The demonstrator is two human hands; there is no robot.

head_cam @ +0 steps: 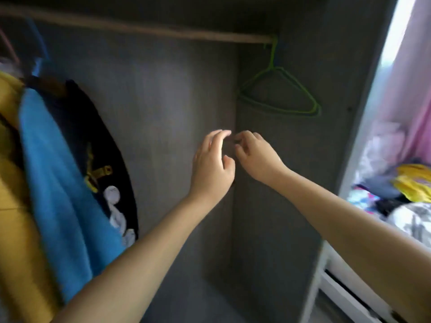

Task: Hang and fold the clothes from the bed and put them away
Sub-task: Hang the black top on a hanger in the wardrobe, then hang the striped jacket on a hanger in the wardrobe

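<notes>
Both my hands reach into a grey wardrobe. My left hand (213, 164) is raised with fingers loosely spread and holds nothing. Just to its right, my right hand (255, 153) has its fingers bent, and nothing is plainly visible in them. Green wire hangers (282, 92) hang from the wooden rail (163, 31) at the upper right, above both hands. Hung garments fill the left side: a yellow one (14, 206), a blue one (58, 183) and a black printed shirt (100, 141). A heap of clothes (401, 190) lies on the bed at far right.
The wardrobe's right side panel (331, 159) stands between the hands and the bed. A pink curtain (410, 89) hangs beyond it. A white bed frame (345, 294) shows at the lower right. The image is blurred.
</notes>
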